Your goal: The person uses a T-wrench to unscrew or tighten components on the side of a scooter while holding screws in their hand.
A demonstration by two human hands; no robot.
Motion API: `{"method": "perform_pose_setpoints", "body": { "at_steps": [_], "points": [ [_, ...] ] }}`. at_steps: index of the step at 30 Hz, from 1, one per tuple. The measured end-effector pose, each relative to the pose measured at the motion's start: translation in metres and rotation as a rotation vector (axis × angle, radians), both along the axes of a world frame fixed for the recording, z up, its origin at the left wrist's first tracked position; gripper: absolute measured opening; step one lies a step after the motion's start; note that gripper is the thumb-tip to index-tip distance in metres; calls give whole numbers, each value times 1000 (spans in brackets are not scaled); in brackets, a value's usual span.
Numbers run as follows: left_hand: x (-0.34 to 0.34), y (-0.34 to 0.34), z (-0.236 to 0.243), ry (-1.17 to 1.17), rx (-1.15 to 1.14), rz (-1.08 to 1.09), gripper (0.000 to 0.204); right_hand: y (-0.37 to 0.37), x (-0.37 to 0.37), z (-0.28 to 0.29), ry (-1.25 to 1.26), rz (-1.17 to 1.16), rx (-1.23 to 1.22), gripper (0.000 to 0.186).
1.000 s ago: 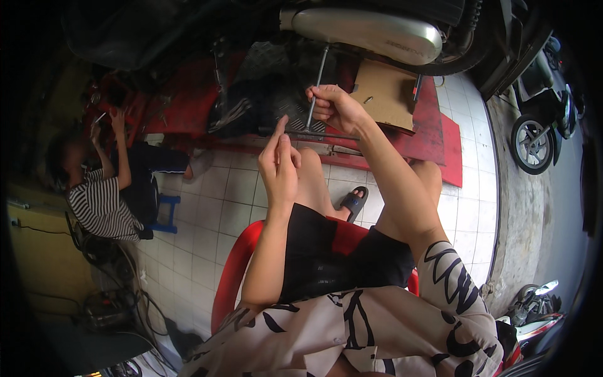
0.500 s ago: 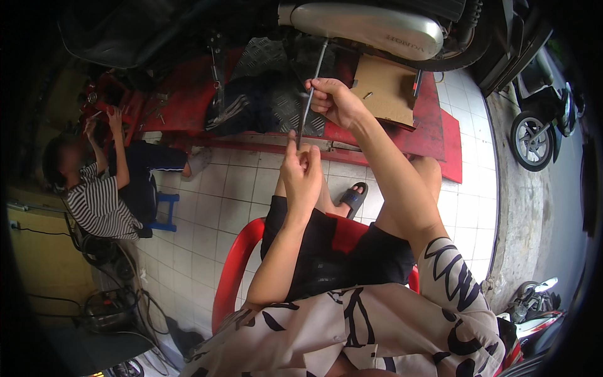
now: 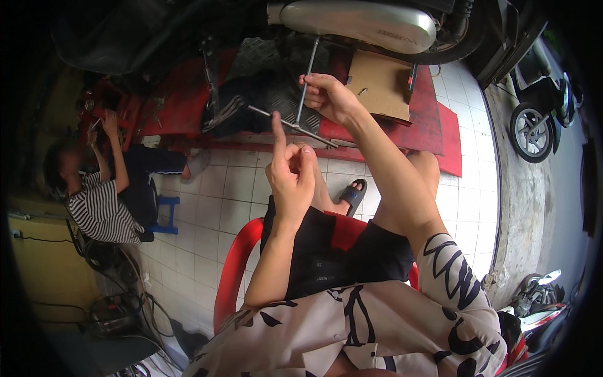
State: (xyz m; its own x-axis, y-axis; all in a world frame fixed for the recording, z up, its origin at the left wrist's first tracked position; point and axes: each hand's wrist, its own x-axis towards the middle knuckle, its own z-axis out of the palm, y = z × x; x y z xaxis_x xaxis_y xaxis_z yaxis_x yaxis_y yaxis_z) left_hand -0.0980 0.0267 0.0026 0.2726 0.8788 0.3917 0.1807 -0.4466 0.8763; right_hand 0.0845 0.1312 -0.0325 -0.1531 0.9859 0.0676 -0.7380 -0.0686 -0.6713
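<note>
A long metal T-handle wrench [image 3: 311, 61] reaches down from the underside of a silver engine cover [image 3: 370, 25] at the top of the view. My right hand [image 3: 331, 98] is closed round its shaft, thumb and fingers pinching it midway. The crossbar of the wrench lies slantwise at the near end. Just below that bar is my left hand [image 3: 292, 168], its index finger stretched up against the bar's left half. The other left fingers are half curled and grip nothing. Where the wrench's far tip meets the cover is too dark to make out.
A red lift platform [image 3: 449, 135] carries an open cardboard box [image 3: 382, 85] with a small metal piece in it. Dark cloth [image 3: 242, 103] lies left of the wrench. At far left a person in a striped shirt [image 3: 94, 207] works. A parked motorbike [image 3: 534, 135] stands at right.
The wrench has turned, so its crossbar now shows slantwise instead of nearly in line with the shaft. My left hand has dropped slightly left, with its index finger extended; the right keeps hold.
</note>
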Motion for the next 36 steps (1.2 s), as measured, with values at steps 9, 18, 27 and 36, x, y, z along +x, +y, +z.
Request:
{"method": "perform_pose_setpoints", "body": {
  "at_steps": [9, 18, 27, 36],
  "points": [
    [-3, -6, -31, 227, -102, 1, 59, 3, -3, -4, 60, -55, -38, 11],
    [2, -1, 8, -18, -60, -82, 59, 0, 1, -4, 75, -73, -2, 11],
    [12, -17, -10, 114, 32, -302, 53, 3, 0, -4, 97, -103, -17, 12],
    [7, -11, -11, -57, -114, 8, 64, -1, -2, 1, 74, -128, -26, 12]
  ]
}}
